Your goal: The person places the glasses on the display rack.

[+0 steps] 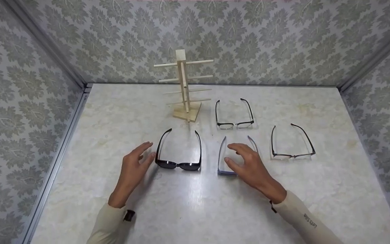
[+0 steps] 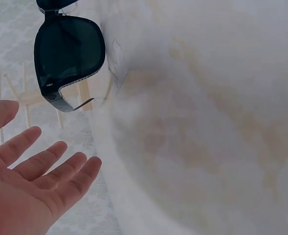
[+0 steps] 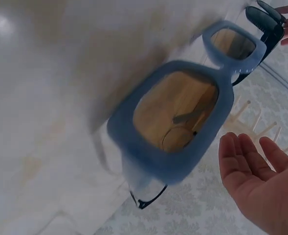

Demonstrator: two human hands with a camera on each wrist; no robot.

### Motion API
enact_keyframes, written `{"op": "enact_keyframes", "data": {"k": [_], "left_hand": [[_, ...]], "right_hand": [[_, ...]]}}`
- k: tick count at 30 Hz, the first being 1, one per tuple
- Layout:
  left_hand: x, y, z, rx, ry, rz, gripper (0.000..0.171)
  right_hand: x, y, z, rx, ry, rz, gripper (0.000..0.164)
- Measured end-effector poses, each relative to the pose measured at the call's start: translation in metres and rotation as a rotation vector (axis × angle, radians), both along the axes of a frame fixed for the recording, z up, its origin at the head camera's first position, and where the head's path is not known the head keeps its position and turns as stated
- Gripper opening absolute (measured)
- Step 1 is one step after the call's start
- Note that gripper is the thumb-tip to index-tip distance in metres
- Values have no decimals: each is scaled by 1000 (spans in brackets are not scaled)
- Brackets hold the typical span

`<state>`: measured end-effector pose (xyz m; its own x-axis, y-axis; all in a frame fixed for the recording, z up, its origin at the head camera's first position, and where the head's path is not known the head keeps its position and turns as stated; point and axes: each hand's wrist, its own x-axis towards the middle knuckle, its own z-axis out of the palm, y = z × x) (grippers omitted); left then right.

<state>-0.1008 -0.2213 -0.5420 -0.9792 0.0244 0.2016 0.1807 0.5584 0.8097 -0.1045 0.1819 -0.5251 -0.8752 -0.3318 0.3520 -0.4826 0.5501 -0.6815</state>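
Black sunglasses (image 1: 178, 165) lie on the table with their temples unfolded toward the wooden stand. Just left of them hovers my left hand (image 1: 134, 166), fingers loosely bent and holding nothing; the left wrist view shows the fingers apart from the dark lens (image 2: 70, 54). My right hand (image 1: 251, 166) is over the blue-framed glasses (image 1: 226, 172), hiding much of their right side. In the right wrist view the blue frame (image 3: 170, 166) is seen from the front, and the right fingers (image 3: 241, 156) are relaxed beside it, with nothing gripped.
A wooden stand (image 1: 183, 81) with several pairs of pegs rises at the back centre. Black half-rim glasses (image 1: 235, 125) lie right of the stand, and dark thin-framed glasses (image 1: 293, 156) lie farther right. Patterned walls (image 1: 249, 40) enclose the table (image 1: 113, 112) behind and at both sides.
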Motion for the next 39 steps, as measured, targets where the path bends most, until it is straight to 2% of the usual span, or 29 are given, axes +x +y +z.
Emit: {"op": "enact_keyframes", "data": {"k": [9,18,29,35,39], "left_hand": [[7,-2,-4,112,-86,32,40],[11,1,-7,140,-120,48,40],[14,1,-12,169,-164,59,39],[14,4,-15,249,-174,60,37],[14,6,-16,284,-187,74,34]], "right_hand": [[5,-24,-3,-4,-18,66,36],[6,-42,-9,-42,-75,92,30],[5,-63,-17,-111,-193,79,25],[5,-73,-20,-156,-236,61,24],[4,-78,-21,-167,-297,37,27]]}}
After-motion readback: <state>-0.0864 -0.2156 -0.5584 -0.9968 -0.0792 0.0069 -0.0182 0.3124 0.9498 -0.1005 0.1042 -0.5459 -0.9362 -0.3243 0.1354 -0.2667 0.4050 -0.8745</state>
